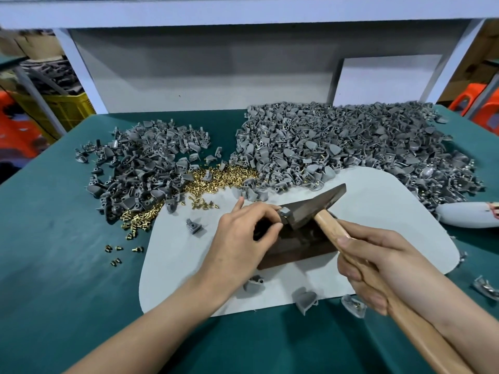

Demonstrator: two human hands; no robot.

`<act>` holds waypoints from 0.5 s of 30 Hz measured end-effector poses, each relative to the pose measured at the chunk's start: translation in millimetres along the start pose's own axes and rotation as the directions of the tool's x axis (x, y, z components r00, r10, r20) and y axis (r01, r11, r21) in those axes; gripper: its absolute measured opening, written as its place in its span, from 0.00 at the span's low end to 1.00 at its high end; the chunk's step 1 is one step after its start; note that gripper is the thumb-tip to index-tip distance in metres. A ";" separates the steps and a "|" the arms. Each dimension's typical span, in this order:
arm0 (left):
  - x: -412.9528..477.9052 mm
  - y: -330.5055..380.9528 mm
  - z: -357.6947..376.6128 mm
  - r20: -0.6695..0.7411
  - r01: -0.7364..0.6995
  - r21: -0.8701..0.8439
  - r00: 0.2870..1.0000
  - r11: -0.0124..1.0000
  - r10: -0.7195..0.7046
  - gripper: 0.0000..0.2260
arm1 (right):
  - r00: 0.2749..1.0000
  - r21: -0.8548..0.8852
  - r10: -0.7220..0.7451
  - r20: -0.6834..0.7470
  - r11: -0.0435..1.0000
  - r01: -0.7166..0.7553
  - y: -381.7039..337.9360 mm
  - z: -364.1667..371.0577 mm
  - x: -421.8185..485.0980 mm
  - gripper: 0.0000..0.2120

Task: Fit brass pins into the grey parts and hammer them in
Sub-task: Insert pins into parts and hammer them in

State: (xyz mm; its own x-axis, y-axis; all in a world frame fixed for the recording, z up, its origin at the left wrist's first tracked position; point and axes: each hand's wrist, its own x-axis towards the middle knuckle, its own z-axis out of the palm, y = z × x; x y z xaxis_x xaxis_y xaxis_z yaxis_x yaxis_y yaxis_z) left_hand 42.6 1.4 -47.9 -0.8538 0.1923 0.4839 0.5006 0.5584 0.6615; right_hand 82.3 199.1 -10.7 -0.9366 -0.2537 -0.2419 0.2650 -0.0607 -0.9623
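The left hand [243, 228] pinches a small grey part [285, 211] between curled fingers [267, 211] on a dark block [294, 255]. The right hand [378, 268] grips the hammer [310, 209], its head right against that part. Brass pins [216, 178] lie between 2 grey piles [351, 141] on the counter [67, 265].

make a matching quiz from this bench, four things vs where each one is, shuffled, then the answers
1 hammer
2 loose brass pins
3 larger heap of grey parts
4 single grey part

a pinched by the left hand on the dark block
b gripped by the right hand
c far right of the green table
d between the smaller heap and the larger one

Pairs: 1-b, 2-d, 3-c, 4-a
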 end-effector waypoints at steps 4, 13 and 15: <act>5.1 4.0 -1.7 0.018 0.110 -0.125 0.994 0.986 -0.108 0.14 | 1.000 -0.013 -0.019 -0.007 1.000 0.019 -1.5 0.3 -0.4 0.13; 14.8 0.9 -2.9 0.043 0.203 -0.125 0.979 0.971 -0.199 0.12 | 0.993 -0.103 -0.100 -0.066 0.990 0.093 -4.6 4.7 -5.7 0.14; 14.9 1.5 -3.6 0.044 0.209 -0.125 0.978 0.970 -0.205 0.11 | 0.992 -0.127 -0.106 -0.074 0.987 0.096 -3.8 6.8 -7.6 0.15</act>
State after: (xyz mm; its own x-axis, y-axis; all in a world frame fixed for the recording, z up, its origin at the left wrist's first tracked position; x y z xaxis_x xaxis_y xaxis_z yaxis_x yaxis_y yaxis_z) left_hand 31.1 2.2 -37.6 -0.9436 0.1095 0.3124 0.3254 0.4805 0.8144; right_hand 90.0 194.6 -4.4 -0.9738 -0.1737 -0.1466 0.1420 0.0387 -0.9891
